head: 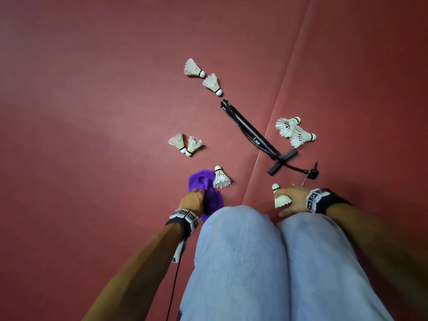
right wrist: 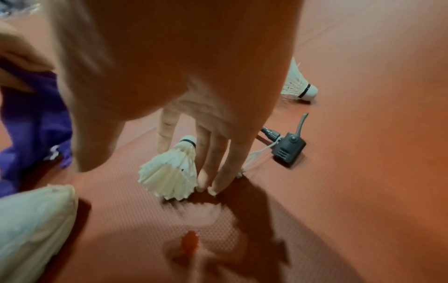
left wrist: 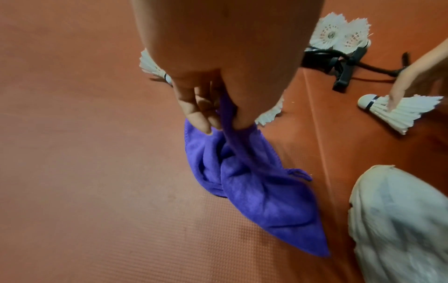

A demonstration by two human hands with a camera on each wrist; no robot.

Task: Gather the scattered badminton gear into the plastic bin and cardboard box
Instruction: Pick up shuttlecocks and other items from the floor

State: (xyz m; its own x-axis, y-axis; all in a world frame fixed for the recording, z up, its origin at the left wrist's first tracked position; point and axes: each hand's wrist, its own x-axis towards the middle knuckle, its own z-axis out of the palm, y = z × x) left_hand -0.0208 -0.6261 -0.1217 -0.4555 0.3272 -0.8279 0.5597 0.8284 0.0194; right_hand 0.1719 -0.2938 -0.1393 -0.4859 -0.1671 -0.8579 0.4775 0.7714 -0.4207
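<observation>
My left hand [head: 193, 200] pinches a fold of the purple towel [head: 200, 180] between thumb and fingers; in the left wrist view the towel [left wrist: 254, 191] hangs from the fingertips [left wrist: 206, 122] with its lower end on the red mat. My right hand [head: 290, 200] reaches down over a white shuttlecock [head: 280, 200] lying on the mat. In the right wrist view its straight, spread fingers [right wrist: 213, 172] straddle that shuttlecock [right wrist: 172, 172], their tips on the floor. No bin or box is in view.
A black hand pump [head: 252, 133] lies diagonally ahead, its hose head [right wrist: 288, 148] just past my right fingers. Loose shuttlecocks lie beside the towel [head: 221, 178], left of centre [head: 185, 145], farther off [head: 203, 77] and right of the pump [head: 294, 132]. My knees [head: 266, 251] are below.
</observation>
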